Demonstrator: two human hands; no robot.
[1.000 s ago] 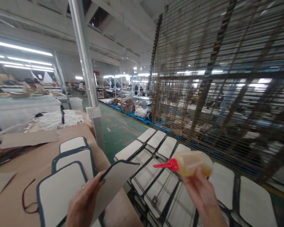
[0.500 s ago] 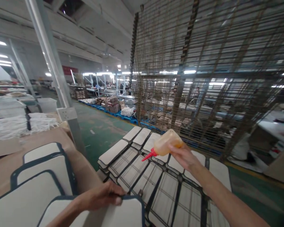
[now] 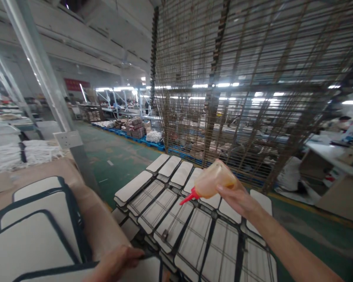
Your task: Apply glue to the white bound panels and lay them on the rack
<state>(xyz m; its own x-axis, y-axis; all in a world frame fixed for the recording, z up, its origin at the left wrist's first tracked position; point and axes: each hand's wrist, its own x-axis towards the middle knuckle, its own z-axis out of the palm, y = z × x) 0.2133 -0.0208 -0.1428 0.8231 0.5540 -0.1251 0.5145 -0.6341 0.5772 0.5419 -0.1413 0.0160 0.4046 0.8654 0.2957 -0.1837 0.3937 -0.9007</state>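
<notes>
My right hand [image 3: 233, 196] is wrapped round a translucent squeeze bottle [image 3: 213, 181] holding yellowish liquid. The bottle is tilted, its red nozzle pointing down and left above the rows of pale panels [image 3: 160, 207]. At the bottom, my left hand [image 3: 120, 260] grips the top edge of a pale, dark-edged panel [image 3: 145, 270], thumb and fingers pressed together. More dark-edged panels [image 3: 26, 243] overlap on the brown-covered table at the left.
A tall wire rack [image 3: 191, 78] rises behind the pale panels. A metal post [image 3: 41, 66] with a socket box [image 3: 67, 139] stands at the left, near white strips [image 3: 41, 152]. Blue pallets [image 3: 126, 137] carry bundles farther back.
The view has shifted to the right. My left hand and its panel sit lower and farther left in the picture. The bottle remains in my right hand, slightly farther right in view.
</notes>
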